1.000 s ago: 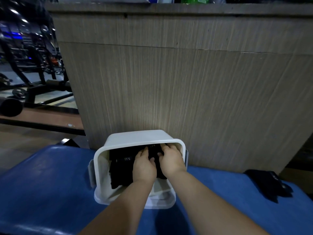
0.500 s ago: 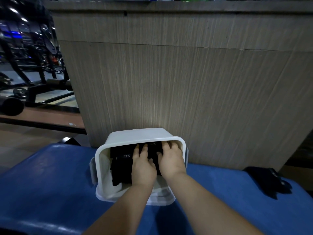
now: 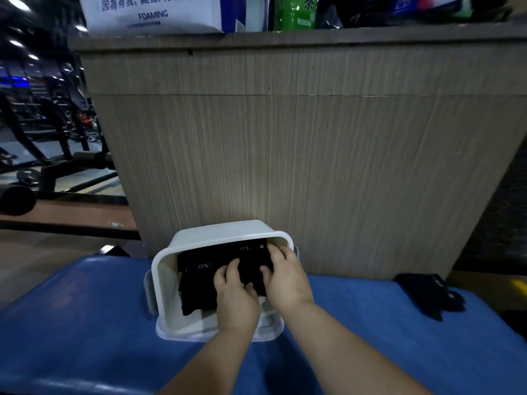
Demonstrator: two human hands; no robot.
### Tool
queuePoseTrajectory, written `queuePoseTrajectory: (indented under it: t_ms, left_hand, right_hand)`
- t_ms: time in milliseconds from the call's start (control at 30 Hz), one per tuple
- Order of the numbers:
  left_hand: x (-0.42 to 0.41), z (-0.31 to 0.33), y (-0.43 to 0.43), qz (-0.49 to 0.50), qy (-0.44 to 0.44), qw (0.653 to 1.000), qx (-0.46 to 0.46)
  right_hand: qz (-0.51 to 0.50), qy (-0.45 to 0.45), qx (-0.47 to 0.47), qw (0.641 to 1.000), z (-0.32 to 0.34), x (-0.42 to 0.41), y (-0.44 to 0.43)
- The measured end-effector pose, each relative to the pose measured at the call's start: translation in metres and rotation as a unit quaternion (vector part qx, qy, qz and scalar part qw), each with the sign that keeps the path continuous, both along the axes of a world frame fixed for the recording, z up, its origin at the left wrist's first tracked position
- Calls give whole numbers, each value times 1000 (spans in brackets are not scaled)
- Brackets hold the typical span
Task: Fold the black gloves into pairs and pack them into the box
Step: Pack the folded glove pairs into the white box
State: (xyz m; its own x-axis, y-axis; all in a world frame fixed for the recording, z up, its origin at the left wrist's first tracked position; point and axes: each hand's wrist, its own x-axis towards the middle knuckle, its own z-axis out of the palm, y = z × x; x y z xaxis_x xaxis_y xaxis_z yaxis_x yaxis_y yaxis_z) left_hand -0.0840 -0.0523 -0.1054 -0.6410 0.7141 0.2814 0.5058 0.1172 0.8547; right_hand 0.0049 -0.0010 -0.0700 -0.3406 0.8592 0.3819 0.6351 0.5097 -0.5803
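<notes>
A white plastic box (image 3: 168,253) stands tipped toward me on the blue padded surface (image 3: 85,323), against a wooden counter. Folded black gloves (image 3: 199,280) with small white lettering fill its back and left side. Both my hands are inside the box. My left hand (image 3: 235,299) presses its fingers down on the right-hand glove bundle. My right hand (image 3: 286,277) grips that same bundle, fingers curled over its far right edge and thumb on top. Loose black gloves (image 3: 427,295) lie on the blue surface at the far right.
The wood-grain counter front (image 3: 313,166) rises directly behind the box. A white carton (image 3: 154,12) and a green bottle (image 3: 296,11) sit on its top. Gym equipment (image 3: 42,138) fills the dim room on the left.
My view has tilted upward, showing the counter top. Both hands stay in the box; the right hand's fingers have gone from flat to curled over the glove bundle's edge.
</notes>
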Motion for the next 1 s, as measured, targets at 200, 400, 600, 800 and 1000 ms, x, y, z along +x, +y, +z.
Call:
queuePoseTrajectory:
  t_ms: [200,400,600,800,1000]
  left_hand:
    - [36,-6,4,-39,-2,999,-13]
    - [93,-17,26,-117,-5,991,-59]
    - [163,-32,55,-192,-18,976,-102]
    - [229,-47,91,-243,-71,957,-144]
    - [268,-56,126,-276,-106,939,-176]
  right_hand:
    - [-24,16,-7,1000,-12,42,-3]
    - [-94,-4,-38,995,-35,110,11]
    - [-194,-12,-89,977,-57,191,32]
    - [-269,-22,-103,957,-71,258,54]
    - [-325,-7,-101,940,-85,304,82]
